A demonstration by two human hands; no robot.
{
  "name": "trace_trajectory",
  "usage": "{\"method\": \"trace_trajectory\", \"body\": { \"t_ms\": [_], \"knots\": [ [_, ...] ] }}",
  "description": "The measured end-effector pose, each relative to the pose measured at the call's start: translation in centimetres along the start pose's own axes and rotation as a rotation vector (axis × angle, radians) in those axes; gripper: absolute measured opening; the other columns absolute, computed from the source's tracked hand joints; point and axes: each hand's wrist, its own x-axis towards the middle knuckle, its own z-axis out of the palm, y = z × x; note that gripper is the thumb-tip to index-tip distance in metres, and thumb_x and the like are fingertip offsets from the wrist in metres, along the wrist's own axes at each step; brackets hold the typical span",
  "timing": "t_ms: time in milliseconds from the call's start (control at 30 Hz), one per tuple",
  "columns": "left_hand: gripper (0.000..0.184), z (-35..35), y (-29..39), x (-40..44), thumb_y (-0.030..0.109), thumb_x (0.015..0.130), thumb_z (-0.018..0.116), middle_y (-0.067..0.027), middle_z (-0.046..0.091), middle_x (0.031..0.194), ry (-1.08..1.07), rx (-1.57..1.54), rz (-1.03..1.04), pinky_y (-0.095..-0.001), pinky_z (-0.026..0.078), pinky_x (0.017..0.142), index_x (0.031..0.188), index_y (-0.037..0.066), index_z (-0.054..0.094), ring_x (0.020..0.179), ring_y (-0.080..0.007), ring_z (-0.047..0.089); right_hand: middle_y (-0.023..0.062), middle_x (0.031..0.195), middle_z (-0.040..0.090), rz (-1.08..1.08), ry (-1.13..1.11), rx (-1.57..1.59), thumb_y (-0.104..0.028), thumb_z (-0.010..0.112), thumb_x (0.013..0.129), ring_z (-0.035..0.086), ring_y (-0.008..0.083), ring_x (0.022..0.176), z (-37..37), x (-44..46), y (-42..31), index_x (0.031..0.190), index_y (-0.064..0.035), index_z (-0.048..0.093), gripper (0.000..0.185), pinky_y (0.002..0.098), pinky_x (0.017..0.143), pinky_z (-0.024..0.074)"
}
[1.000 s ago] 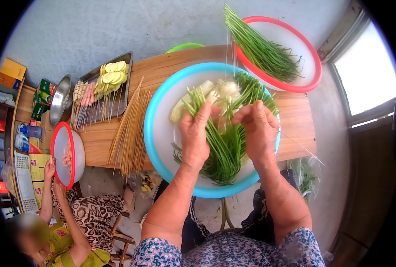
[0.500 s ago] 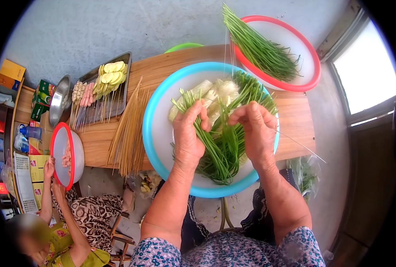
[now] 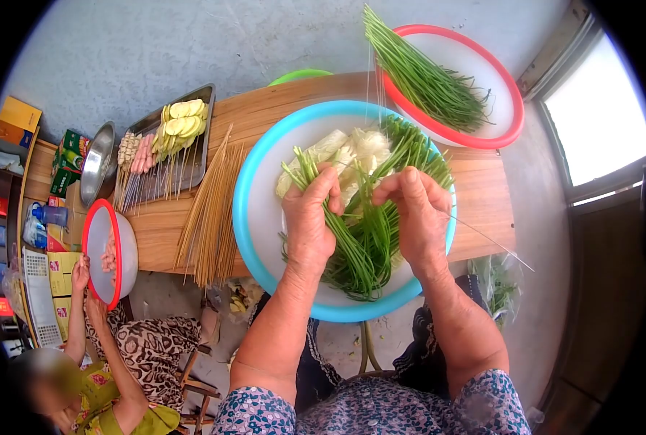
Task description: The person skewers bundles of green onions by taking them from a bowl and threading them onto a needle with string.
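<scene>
Over a blue-rimmed basin (image 3: 249,250), my left hand (image 3: 310,217) is closed round a bunch of green stalks (image 3: 348,250) that hangs down into the basin. My right hand (image 3: 419,210) pinches a thin skewer (image 3: 493,241), whose far end sticks out to the right past the basin's rim. The skewer's other end reaches toward the left hand's fingertips. Between the hands hang loose green leaves (image 3: 374,217). Pale leafy vegetables (image 3: 366,151) and more greens (image 3: 413,148) lie in the basin behind the hands.
A red-rimmed basin (image 3: 510,134) with long green stalks stands at the back right. Bare skewers (image 3: 214,210) lie left of the blue basin, beside a metal tray (image 3: 205,101) of skewered food. At the lower left a seated person (image 3: 131,377) holds another red-rimmed basin (image 3: 127,254).
Both hands have shifted slightly left, and the gap between them has grown a little. The skewer's far end has moved slightly right and down.
</scene>
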Motion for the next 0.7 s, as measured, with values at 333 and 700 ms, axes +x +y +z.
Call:
{"method": "trace_trajectory", "body": {
  "t_ms": [333, 700],
  "knots": [
    [0.01, 0.1, -0.03, -0.34, 0.009, 0.083, 0.063, 0.0008, 0.054, 0.066, -0.021, 0.128, 0.098, -0.021, 0.037, 0.05, 0.091, 0.003, 0.063, 0.055, -0.0066, 0.045, 0.0094, 0.074, 0.061, -0.02, -0.008, -0.038, -0.03, 0.05, 0.094, 0.056, 0.0165, 0.072, -0.03, -0.03, 0.08, 0.083, 0.0034, 0.061, 0.037, 0.0286, 0.072, 0.0445],
    [0.022, 0.89, -0.11, -0.83, 0.024, 0.087, 0.063, -0.0051, 0.061, 0.082, -0.037, -0.006, -0.011, -0.0243, 0.048, 0.056, 0.095, 0.004, 0.059, 0.066, -0.0121, 0.057, 0.0077, 0.074, 0.062, 0.095, 0.087, 0.271, -0.03, 0.048, 0.095, 0.058, 0.0164, 0.07, -0.39, 0.36, 0.37, 0.081, -0.0001, 0.061, 0.036, 0.0293, 0.071, 0.0459]
  ]
}}
